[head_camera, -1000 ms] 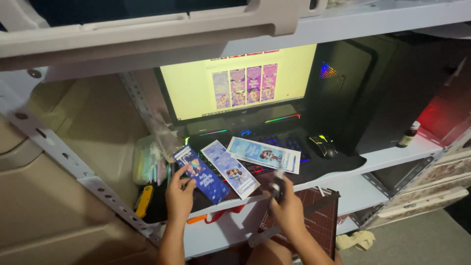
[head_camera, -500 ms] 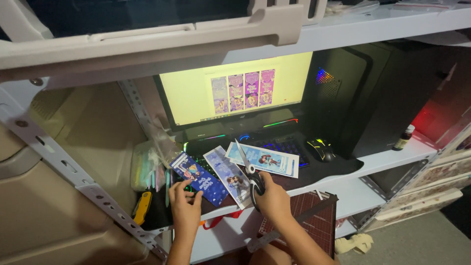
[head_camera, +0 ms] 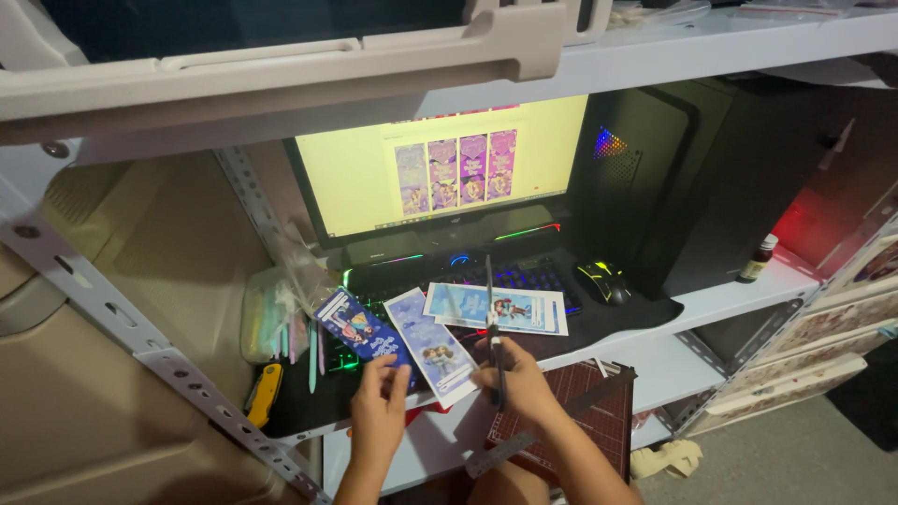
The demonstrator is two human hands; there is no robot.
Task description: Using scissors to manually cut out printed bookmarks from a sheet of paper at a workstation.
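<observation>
Scissors (head_camera: 490,323) in right hand (head_camera: 514,379)

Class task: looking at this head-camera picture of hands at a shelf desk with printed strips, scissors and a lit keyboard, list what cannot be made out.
- Keyboard, head view: mostly covered by the printed strips.
- Scissors: handles hidden inside the right hand.
- Left hand: fingertips meet the dark strip; grip unclear.
- Small bottle: too small and dim.
- Cutting mat: cut off below, partly behind the right arm.

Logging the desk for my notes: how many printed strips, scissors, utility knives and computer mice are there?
Printed strips: 3
Scissors: 1, in the right hand
Yellow utility knife: 1
Computer mouse: 1
Total: 6
</observation>
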